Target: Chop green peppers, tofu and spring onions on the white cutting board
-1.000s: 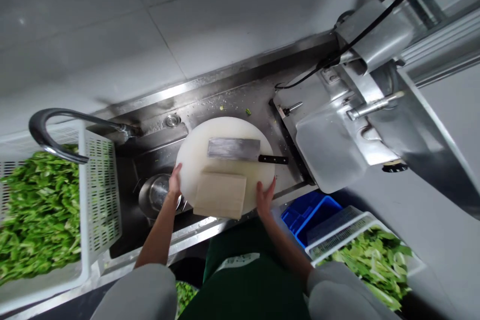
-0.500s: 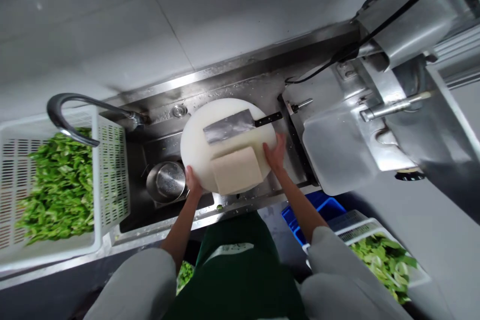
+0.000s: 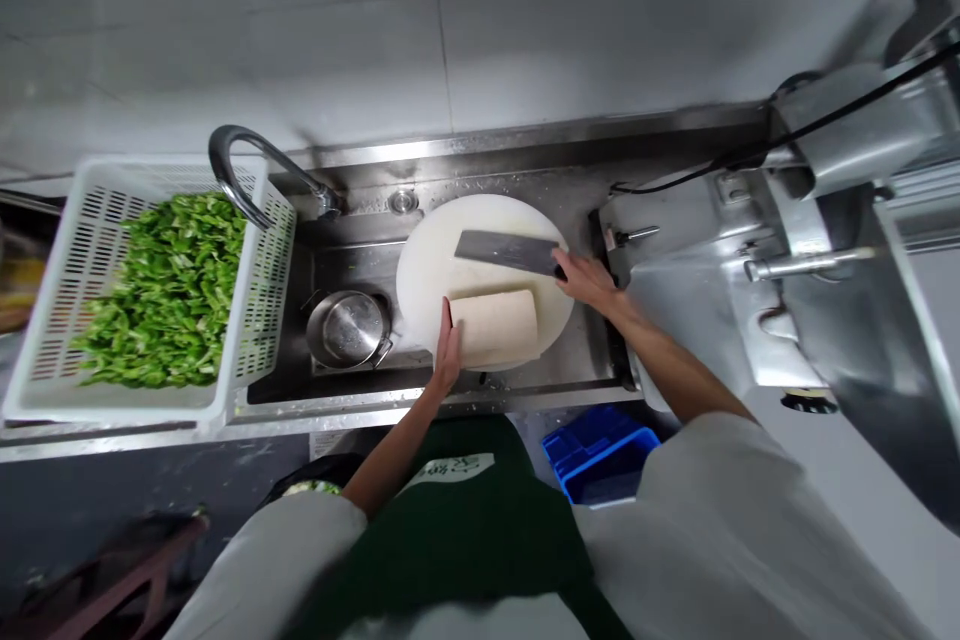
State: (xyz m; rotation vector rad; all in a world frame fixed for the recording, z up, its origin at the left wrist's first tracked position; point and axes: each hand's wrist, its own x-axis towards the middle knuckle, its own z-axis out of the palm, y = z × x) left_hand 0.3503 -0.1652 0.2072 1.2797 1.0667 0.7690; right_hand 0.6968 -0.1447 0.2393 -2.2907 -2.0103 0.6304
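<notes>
A round white cutting board (image 3: 424, 265) lies across the steel sink counter in front of me. On it rests a pale cream rectangular block (image 3: 496, 327) whose exact kind I cannot make out. My left hand (image 3: 448, 357) lies against the block's left end, fingers stretched out and flat. Behind the block is a broad-bladed cleaver (image 3: 502, 250), its blade pointing left over the board. My right hand (image 3: 586, 280) is closed around the cleaver's dark handle at the board's right side, covering most of it.
Left of the board, a steel pot (image 3: 346, 330) stands in the sink basin under a curved faucet (image 3: 240, 190). A white perforated basket (image 3: 225, 340) of chopped green vegetables (image 3: 169, 295) sits farther left. Steel equipment (image 3: 795, 265) stands at right; a blue crate (image 3: 600, 455) is below the counter.
Both hands have let go of the board's edges. My right hand has taken the cleaver's handle, and my left has moved to the block's left end. The view has shifted and turned.
</notes>
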